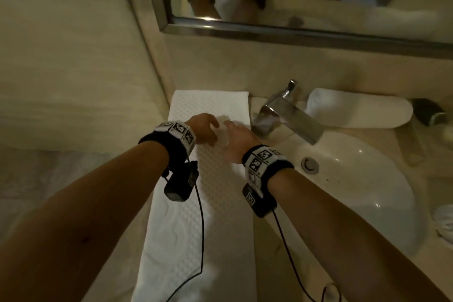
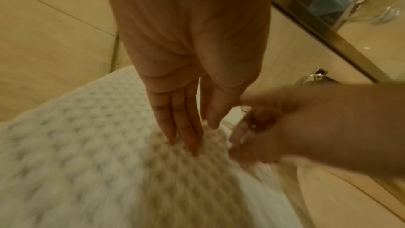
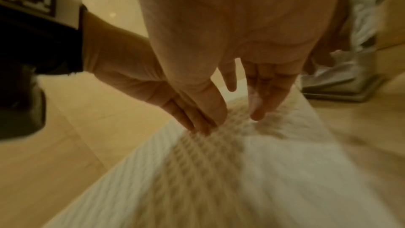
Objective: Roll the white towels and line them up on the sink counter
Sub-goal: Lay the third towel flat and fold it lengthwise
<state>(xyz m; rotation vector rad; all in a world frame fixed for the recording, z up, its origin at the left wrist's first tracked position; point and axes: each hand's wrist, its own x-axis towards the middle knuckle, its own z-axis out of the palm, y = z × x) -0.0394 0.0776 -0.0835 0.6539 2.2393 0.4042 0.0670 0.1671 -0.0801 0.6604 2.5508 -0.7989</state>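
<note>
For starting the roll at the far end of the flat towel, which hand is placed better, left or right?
Neither clearly; rolling likely needs both. The left hand and right hand lie side by side with straight fingers on the flat towel, short of its far edge. The left sits slightly nearer that edge.

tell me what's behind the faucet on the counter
A rolled white towel lies behind the faucet, against the wall; the faucet covers its left end. A dark object lies past its right end.
</note>
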